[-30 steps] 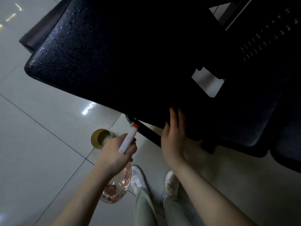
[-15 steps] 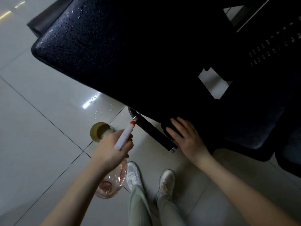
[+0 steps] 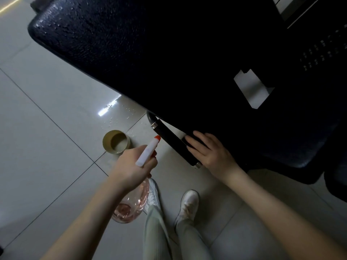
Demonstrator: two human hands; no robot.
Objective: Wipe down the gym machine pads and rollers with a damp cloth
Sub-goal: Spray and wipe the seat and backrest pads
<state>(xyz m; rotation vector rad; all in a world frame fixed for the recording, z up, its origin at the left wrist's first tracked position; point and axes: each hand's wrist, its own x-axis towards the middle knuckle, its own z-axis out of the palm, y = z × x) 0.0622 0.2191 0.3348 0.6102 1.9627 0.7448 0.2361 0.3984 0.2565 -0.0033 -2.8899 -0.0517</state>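
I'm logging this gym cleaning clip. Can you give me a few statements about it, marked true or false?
1. The left hand holds a spray bottle. True.
2. The right hand is raised clear of the machine. False: it rests on the black cylindrical grip below the pad.
3. The big black pad carries water droplets. True.
4. The round tin stands on the pad. False: it stands on the tiled floor.
5. The bottle's nozzle tip is blue. False: it is orange-red.
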